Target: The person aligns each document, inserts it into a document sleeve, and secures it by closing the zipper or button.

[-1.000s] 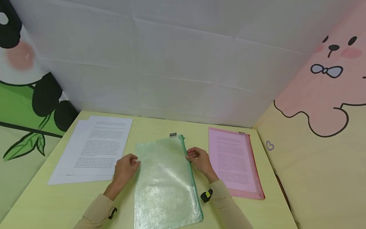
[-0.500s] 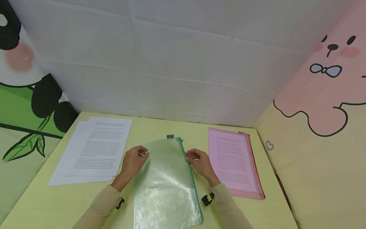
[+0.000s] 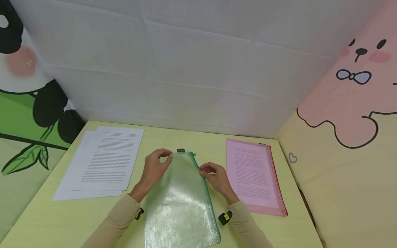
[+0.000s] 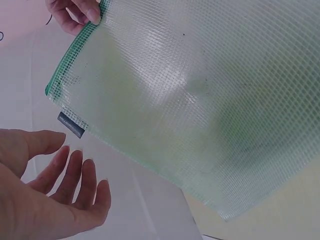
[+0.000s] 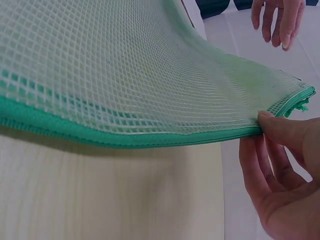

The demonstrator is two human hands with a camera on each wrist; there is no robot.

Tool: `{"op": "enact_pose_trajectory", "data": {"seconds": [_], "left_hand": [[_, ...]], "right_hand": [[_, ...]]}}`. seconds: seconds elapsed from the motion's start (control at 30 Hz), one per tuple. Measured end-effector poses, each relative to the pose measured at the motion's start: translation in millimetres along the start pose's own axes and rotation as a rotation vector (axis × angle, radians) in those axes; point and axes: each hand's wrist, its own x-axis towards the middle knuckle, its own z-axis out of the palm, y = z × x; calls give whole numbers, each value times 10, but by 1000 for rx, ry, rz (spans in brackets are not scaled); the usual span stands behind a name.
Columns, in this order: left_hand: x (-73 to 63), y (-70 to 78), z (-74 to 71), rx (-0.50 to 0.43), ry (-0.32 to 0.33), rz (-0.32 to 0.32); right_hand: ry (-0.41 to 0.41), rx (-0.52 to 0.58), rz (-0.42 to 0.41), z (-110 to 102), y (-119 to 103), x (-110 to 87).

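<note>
A green mesh zipper pouch is in the middle of the table in the head view, its far end lifted. My right hand pinches the green zipper edge between thumb and fingers, a little short of the frayed zipper end. My left hand is at the pouch's far left corner. In the left wrist view its thumb and fingers are spread apart, holding nothing, close to the dark label on the pouch's short edge.
White printed sheets lie overlapping at the left of the table. On the right is a pink zipper pouch with a printed page inside. A white wall panel stands behind, with decorated side panels.
My left hand has moved up and right along the pouch toward its label. The pouch's far end has shifted slightly left and down. My right hand keeps its pinch, nearly still.
</note>
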Motion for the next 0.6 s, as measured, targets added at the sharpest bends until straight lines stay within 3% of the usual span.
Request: {"op": "enact_pose_trajectory", "data": {"seconds": [0.27,0.47,0.6], "left_hand": [[64,71,99,-28,-10,166],[78,101,111,-16,-95,183],[92,102,106,6,-108,210]], "right_hand": [[3,-5,-25,13,-46,-7],[-2,-1,-36,33,-51,3],[-12,-8,-39,18,-170,-16]]}}
